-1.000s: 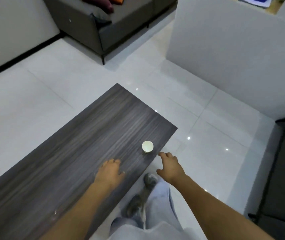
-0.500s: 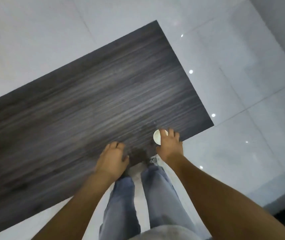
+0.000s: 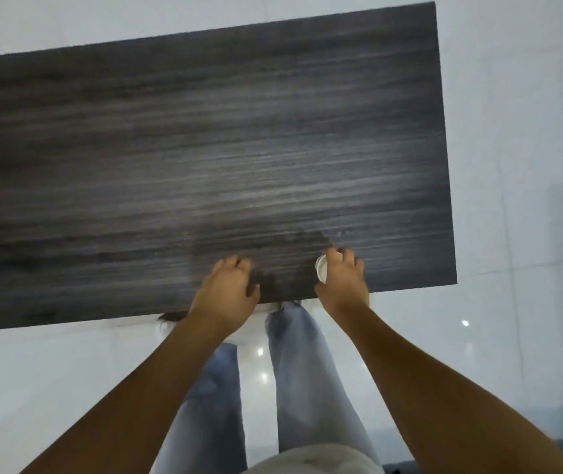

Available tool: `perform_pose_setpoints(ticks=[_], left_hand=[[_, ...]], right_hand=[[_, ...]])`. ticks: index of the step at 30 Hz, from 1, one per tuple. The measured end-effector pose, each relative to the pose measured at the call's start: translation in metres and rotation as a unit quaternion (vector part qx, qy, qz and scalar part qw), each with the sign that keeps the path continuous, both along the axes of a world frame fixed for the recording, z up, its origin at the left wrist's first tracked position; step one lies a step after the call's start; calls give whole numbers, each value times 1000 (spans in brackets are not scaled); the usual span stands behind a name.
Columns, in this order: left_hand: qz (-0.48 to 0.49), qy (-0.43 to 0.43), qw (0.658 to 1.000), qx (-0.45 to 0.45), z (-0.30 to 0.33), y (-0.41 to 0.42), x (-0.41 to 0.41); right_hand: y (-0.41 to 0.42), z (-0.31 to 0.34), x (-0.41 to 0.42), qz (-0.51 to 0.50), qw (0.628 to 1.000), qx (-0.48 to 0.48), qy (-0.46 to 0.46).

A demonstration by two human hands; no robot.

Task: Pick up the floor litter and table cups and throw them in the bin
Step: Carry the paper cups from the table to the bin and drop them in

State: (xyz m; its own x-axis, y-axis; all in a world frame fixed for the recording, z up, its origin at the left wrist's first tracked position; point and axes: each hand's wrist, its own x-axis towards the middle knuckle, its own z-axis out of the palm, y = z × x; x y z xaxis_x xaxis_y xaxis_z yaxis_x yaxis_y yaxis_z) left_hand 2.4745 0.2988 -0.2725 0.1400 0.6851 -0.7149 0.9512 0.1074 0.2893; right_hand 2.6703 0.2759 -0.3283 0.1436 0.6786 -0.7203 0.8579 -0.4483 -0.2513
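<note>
My right hand (image 3: 341, 285) has its fingers curled round a small white paper cup (image 3: 321, 271), thumb on the near side and fingertips over the far side, so the grip is closed on the cup. Only a sliver of the rim and wall shows at the left edge of my hand; the rest is hidden under my fingers. I cannot tell whether the cup is resting on the surface or already a little off it.

My left hand (image 3: 227, 295) is just beside it, fingers loosely bent, holding nothing, hovering at or resting on the near edge of the dark wood-grain table (image 3: 204, 148).

I judge this as the pickup of a table cup: the grasp is made, the carry is not yet begun. Next I need to lift the cup clear of the table without crushing its thin wall, then turn to find the bin, which is not in sight here. I see no other cups and no litter on the pale tiled floor (image 3: 512, 131) from this angle, so I would look round before leaving.
</note>
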Motion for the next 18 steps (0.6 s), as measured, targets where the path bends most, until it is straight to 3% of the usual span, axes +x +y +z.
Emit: perform_pose_setpoints(ticks=[9,18], left_hand=[[120,11,990,74,93,-32,-112],[259,64,951,156,186,-138,-326]], right_hand=[[37,123,-117,186,981,31,49],[-13,223,-350,353,928,86,89]])
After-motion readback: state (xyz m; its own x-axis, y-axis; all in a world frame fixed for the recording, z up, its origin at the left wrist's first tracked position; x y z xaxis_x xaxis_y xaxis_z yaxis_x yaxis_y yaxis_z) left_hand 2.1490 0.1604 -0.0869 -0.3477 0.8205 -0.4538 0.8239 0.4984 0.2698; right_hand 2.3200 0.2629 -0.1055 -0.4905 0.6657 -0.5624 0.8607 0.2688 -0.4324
